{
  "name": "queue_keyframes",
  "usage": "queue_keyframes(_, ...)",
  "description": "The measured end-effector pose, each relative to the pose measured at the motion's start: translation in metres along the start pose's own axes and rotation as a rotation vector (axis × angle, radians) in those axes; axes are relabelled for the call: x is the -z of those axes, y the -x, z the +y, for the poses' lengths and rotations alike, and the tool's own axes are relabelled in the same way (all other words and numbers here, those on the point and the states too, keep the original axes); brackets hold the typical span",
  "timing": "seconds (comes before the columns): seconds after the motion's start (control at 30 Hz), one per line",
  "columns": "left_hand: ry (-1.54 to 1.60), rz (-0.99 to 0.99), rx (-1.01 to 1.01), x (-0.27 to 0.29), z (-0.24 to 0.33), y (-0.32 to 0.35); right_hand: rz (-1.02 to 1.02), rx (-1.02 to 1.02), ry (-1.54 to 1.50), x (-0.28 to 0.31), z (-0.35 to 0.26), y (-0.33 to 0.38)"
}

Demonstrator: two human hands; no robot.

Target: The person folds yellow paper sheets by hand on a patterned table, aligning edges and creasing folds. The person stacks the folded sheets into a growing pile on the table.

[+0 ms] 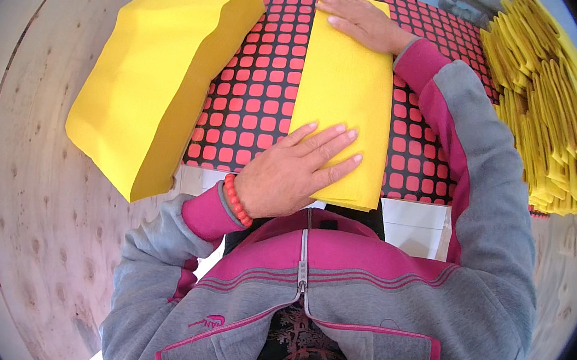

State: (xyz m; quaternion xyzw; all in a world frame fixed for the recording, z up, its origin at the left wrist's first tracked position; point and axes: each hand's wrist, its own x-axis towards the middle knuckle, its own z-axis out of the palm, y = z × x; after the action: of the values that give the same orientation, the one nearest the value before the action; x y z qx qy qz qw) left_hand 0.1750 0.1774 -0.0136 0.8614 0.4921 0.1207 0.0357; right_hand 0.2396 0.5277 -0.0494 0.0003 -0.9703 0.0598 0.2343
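A folded yellow cloth sheet (345, 87) lies lengthwise on a table covered with a black mat of red squares (256, 91). My left hand (297, 170) lies flat on the sheet's near end, fingers spread, with a red bead bracelet at the wrist. My right hand (360, 19) presses flat on the sheet's far end. Neither hand grips anything.
A thick stack of flat yellow sheets (154, 79) sits to the left, overhanging the mat onto the pale wooden surface (29, 207). A fanned pile of folded yellow pieces (549, 110) lies at the right. A white strip edges the mat near my body.
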Motion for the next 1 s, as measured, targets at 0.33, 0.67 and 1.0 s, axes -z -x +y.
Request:
queue_keyframes(0.33, -0.091, 0.083, -0.012, -0.006, 0.003, 0.004, -0.01, -0.116, 0.028, -0.014, 0.045, -0.01)
queue_keyframes(0.67, 0.083, 0.129, 0.01, 0.037, 0.009, 0.036, -0.066, -0.167, -0.001, -0.013, 0.049, -0.013)
queue_keyframes(1.0, -0.139, 0.159, -0.053, 0.012, -0.123, -0.134, -0.198, -0.182, -0.42, -0.007, 0.057, -0.018)
